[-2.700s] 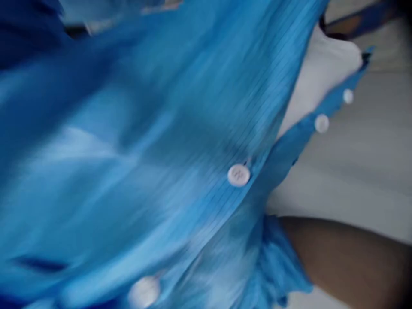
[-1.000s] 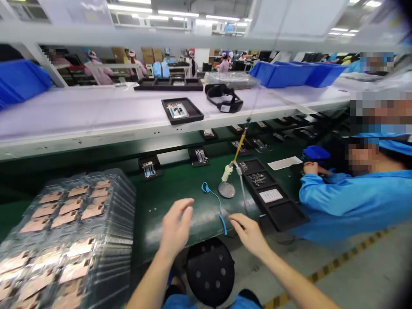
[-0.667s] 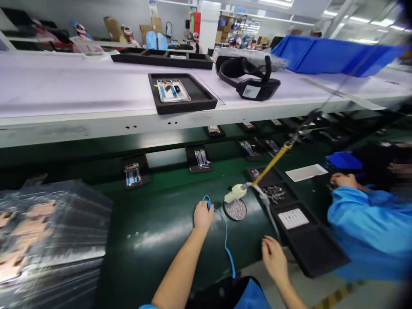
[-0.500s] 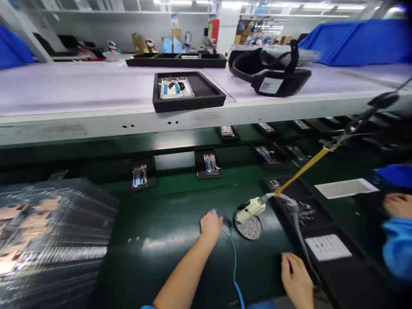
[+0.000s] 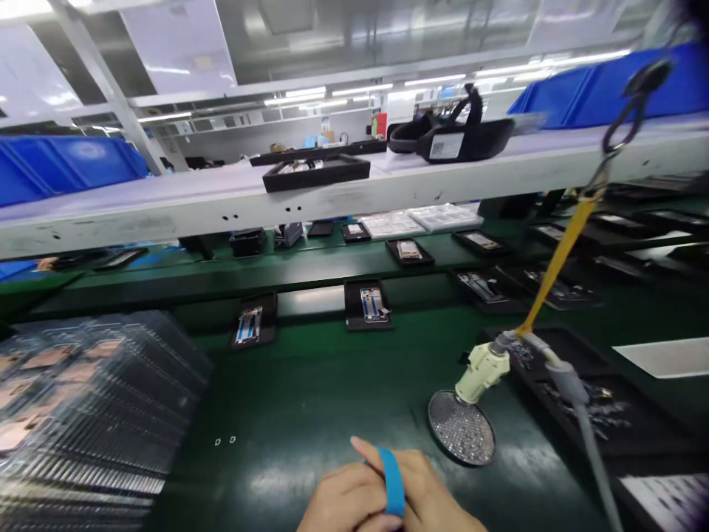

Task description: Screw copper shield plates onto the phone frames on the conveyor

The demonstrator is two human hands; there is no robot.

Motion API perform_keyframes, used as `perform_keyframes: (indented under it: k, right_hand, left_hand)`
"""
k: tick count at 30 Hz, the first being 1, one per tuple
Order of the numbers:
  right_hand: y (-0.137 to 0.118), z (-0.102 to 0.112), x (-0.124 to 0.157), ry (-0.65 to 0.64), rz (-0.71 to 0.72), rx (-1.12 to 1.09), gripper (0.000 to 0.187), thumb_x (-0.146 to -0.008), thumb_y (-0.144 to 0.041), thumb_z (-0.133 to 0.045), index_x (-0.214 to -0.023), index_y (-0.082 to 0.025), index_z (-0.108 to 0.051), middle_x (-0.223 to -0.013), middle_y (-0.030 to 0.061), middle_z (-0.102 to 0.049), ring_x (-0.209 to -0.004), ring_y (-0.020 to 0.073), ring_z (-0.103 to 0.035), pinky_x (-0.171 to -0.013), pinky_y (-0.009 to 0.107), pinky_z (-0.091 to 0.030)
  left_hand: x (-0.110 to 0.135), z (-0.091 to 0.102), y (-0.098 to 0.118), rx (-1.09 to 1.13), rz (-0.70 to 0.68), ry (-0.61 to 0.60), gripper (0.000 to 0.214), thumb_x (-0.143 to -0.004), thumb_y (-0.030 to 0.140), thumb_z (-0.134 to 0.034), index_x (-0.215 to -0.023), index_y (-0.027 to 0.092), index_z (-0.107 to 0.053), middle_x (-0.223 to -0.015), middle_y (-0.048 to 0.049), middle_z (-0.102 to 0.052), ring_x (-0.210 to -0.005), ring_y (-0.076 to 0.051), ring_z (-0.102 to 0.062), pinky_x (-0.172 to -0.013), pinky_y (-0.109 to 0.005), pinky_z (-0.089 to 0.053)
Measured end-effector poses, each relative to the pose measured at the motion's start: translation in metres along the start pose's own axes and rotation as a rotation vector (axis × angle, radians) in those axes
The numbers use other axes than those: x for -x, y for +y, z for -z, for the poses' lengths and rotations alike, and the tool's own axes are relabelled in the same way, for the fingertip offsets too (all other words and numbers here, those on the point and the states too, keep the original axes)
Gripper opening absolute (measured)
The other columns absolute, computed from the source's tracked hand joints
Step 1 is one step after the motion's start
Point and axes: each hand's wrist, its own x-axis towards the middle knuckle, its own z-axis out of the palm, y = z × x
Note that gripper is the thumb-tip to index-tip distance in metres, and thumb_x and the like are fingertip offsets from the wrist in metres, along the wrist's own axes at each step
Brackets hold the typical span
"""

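Observation:
At the bottom centre my left hand [image 5: 346, 496] and my right hand [image 5: 424, 491] meet, with a blue wrist strap [image 5: 392, 482] pinched across the fingers. Both hands are over the green bench mat [image 5: 310, 391], nearest a round wire-mesh disc [image 5: 461, 427]. Above that disc, a cream nozzle [image 5: 481, 373] hangs from a yellow strap [image 5: 559, 255] and joins a grey hose [image 5: 587, 436]. Where the strap closes is hidden by my fingers.
Clear stacked trays with copper-coloured sheets [image 5: 88, 414] stand at the left. Black trays hold phone frames [image 5: 371, 304], and a black tray holds screws [image 5: 581, 399]. A white shelf above carries a black tray [image 5: 315, 174], a headset [image 5: 448, 140] and blue bins [image 5: 603, 89].
My hands have come together at the bottom centre, and the blue strap is lifted off the mat between them. The view has swung right and up, and the co-worker's sleeve has left the frame.

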Motion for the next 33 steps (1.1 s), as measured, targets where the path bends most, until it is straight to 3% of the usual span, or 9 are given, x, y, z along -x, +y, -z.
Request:
perform_keyframes:
  k: [4, 6, 8, 10, 12, 15, 20, 27, 33]
  right_hand:
    - [-0.013, -0.029, -0.009, 0.297, -0.409, -0.577, 0.063, -0.097, -0.057, -0.055, -0.147, -0.018, -0.056, -0.086, 0.0088, -0.072, -0.067, 0.0163, -0.067, -0.059, 0.026, -0.054]
    - [-0.017, -0.035, -0.030, 0.535, -0.263, -0.698, 0.072, -0.095, -0.062, -0.055, -0.154, -0.022, -0.045, -0.124, 0.0144, -0.068, -0.104, 0.0227, -0.071, -0.086, 0.036, -0.059]
    - [-0.020, -0.030, -0.057, 0.669, -0.011, -0.581, 0.083, -0.093, -0.070, -0.050, -0.161, -0.028, -0.027, -0.158, 0.0132, -0.043, -0.144, 0.0268, -0.048, -0.117, 0.052, -0.042]
    - [-0.022, -0.018, -0.087, 0.764, 0.087, -0.285, 0.089, -0.086, -0.071, -0.062, -0.156, -0.023, -0.036, -0.165, 0.0138, -0.031, -0.157, 0.0285, -0.026, -0.128, 0.056, -0.020]
    - [-0.025, -0.006, -0.113, 0.864, 0.077, -0.256, 0.072, -0.091, -0.071, -0.053, -0.143, -0.020, -0.051, -0.153, 0.0156, -0.047, -0.149, 0.0281, -0.040, -0.125, 0.056, -0.028]
    - [-0.033, -0.006, -0.134, 0.602, 0.164, -0.403, 0.064, -0.102, -0.065, -0.023, -0.133, -0.019, -0.056, -0.119, 0.0147, -0.067, -0.117, 0.0251, -0.067, -0.103, 0.053, -0.052]
    - [-0.044, -0.042, -0.127, 0.430, 0.297, -0.210, 0.031, -0.081, -0.050, -0.075, -0.089, -0.021, -0.073, -0.093, 0.0080, -0.072, -0.108, 0.0254, -0.068, -0.118, 0.051, -0.040]
    - [-0.041, -0.025, -0.134, 0.578, 0.167, -0.304, 0.052, -0.102, -0.059, -0.035, -0.102, -0.015, -0.063, -0.075, 0.0053, -0.066, -0.073, 0.0177, -0.067, -0.076, 0.036, -0.058]
    - [-0.009, -0.012, -0.079, 0.644, 0.127, -0.084, 0.045, -0.096, -0.057, -0.054, -0.085, -0.016, -0.070, -0.072, 0.0046, -0.067, -0.068, 0.0141, -0.063, -0.068, 0.024, -0.050]
  left_hand:
    - [0.005, -0.006, 0.013, -0.003, 0.167, 0.155, 0.021, -0.106, 0.029, -0.051, -0.098, 0.018, -0.068, -0.083, -0.0048, -0.065, -0.077, -0.012, -0.060, -0.071, -0.019, -0.047]
    - [0.005, -0.019, 0.021, 0.013, 0.207, 0.248, 0.022, -0.105, 0.026, -0.050, -0.091, 0.017, -0.065, -0.081, -0.0042, -0.062, -0.075, -0.011, -0.057, -0.071, -0.020, -0.043]
    - [0.004, -0.038, 0.026, 0.085, 0.209, 0.274, 0.022, -0.102, 0.029, -0.054, -0.086, 0.016, -0.061, -0.080, -0.0051, -0.061, -0.074, -0.012, -0.054, -0.070, -0.021, -0.042]
    - [0.003, -0.057, 0.027, 0.158, 0.232, 0.262, 0.029, -0.101, 0.036, -0.055, -0.082, 0.015, -0.058, -0.082, -0.0071, -0.061, -0.076, -0.014, -0.054, -0.071, -0.023, -0.042]
    - [0.004, -0.070, 0.026, 0.191, 0.289, 0.270, 0.039, -0.102, 0.046, -0.052, -0.077, 0.015, -0.055, -0.077, -0.0068, -0.060, -0.072, -0.014, -0.054, -0.068, -0.023, -0.042]
    - [0.008, -0.074, 0.032, 0.213, 0.371, 0.304, 0.049, -0.103, 0.055, -0.044, -0.076, 0.015, -0.054, -0.072, -0.0048, -0.059, -0.065, -0.012, -0.053, -0.063, -0.022, -0.042]
    - [0.011, -0.072, 0.048, 0.197, 0.472, 0.370, 0.048, -0.100, 0.054, -0.053, -0.074, 0.014, -0.058, -0.074, -0.0054, -0.061, -0.072, -0.013, -0.055, -0.071, -0.025, -0.042]
    - [0.017, -0.087, 0.053, 0.324, 0.578, 0.403, 0.064, -0.094, 0.073, -0.051, -0.084, 0.012, -0.066, -0.076, -0.0091, -0.068, -0.069, -0.018, -0.066, -0.067, -0.029, -0.056]
    - [-0.017, -0.013, -0.030, -0.076, 0.568, 0.512, 0.028, -0.101, 0.037, -0.055, -0.102, 0.014, -0.071, -0.102, -0.0100, -0.069, -0.099, -0.020, -0.064, -0.095, -0.039, -0.052]
